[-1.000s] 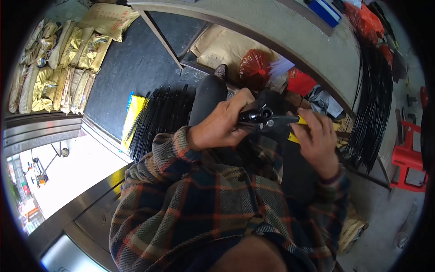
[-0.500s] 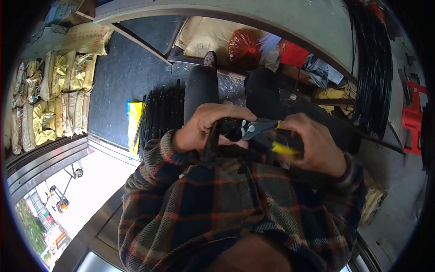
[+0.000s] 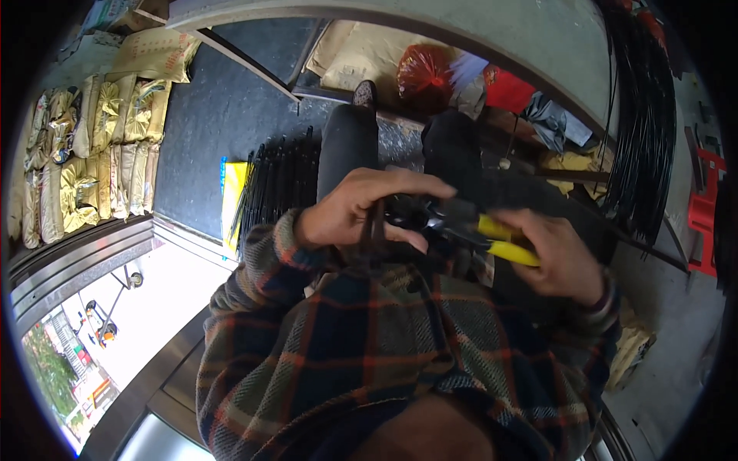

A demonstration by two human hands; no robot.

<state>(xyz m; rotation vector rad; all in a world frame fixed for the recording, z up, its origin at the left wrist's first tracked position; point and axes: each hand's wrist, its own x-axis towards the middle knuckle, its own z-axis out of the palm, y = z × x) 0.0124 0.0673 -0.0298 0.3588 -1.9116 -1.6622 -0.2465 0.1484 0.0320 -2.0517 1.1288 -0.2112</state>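
Note:
Above my lap, my left hand (image 3: 350,203) is closed around a black, rounded object (image 3: 403,211) whose kind I cannot make out. A dark strip (image 3: 372,237) hangs down beside its palm. My right hand (image 3: 560,257) grips pliers (image 3: 513,252) with yellow handles. Their dark head reaches left and meets the black object between my hands. The handles are spread apart, and motion smears the head and the right fingers, so the jaws cannot be read.
A table (image 3: 461,15) stands in front, above my feet. Left of my legs lie several thin black rods (image 3: 280,180) by a yellow sheet (image 3: 233,200). Paper-wrapped bundles (image 3: 100,150) are stacked at far left. Black strands (image 3: 642,115) hang at right near a red plastic stool (image 3: 703,219).
The pliers have swung so their handles slant down to the right, and the right hand has shifted slightly right. The left hand keeps its hold on the black object.

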